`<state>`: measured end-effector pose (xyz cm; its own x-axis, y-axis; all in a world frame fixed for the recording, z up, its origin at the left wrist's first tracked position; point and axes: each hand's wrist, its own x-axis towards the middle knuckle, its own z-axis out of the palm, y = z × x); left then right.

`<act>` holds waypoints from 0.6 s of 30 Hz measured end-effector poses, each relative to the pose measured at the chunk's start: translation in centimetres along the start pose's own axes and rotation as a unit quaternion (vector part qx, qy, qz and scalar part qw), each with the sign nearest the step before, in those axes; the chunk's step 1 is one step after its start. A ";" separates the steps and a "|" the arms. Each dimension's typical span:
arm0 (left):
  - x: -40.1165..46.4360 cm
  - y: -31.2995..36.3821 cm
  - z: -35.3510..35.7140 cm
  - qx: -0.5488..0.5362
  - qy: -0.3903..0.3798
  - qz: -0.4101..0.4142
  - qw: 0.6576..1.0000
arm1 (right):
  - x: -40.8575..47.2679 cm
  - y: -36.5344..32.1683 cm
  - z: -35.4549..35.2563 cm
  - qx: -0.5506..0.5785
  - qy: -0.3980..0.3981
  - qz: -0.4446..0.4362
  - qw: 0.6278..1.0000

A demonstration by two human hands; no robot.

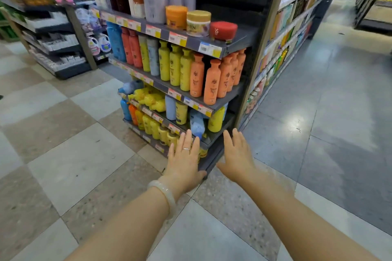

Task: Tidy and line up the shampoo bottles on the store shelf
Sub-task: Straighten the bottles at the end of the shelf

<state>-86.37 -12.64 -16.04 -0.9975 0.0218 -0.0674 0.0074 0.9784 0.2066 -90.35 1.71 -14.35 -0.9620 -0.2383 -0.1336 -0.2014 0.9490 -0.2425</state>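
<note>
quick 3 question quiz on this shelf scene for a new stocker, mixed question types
1. True or false: the left hand is holding a bottle.
2. Which jar sits nearest the right end of the shelf with the jars: A orange jar, B gold-lidded jar, C red jar?
3. Fill in: on the shelf below the orange bottles, the pale blue bottle above the left hand is ____, not upright.

Key: 1 false; both it and the right hand are open and empty. 2 C. 3 tipped over.
</note>
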 end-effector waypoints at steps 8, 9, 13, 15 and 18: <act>12.1 -3.9 3.9 -0.016 -0.030 -0.010 0.999 | 12.6 0.7 4.7 0.011 -0.034 -0.002 0.999; 13.5 -4.5 4.5 -0.019 -0.032 -0.010 0.999 | 13.9 0.7 5.5 0.013 -0.036 -0.003 0.999; 18.1 -7.2 7.0 -0.025 -0.061 -0.003 0.998 | 18.4 0.1 8.7 0.015 -0.057 0.014 0.998; 20.2 -8.8 8.3 -0.028 -0.072 0.006 0.997 | 20.3 -0.4 10.3 0.017 -0.071 0.035 0.997; 23.4 -11.7 9.9 -0.032 -0.088 0.043 0.995 | 23.0 -1.5 12.9 0.023 -0.076 0.065 0.995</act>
<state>-109.06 -21.55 -29.68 -0.9657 0.1459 -0.2149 0.0820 0.9562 0.2809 -109.77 -7.88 -29.48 -0.9396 -0.1467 -0.3093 -0.0658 0.9640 -0.2575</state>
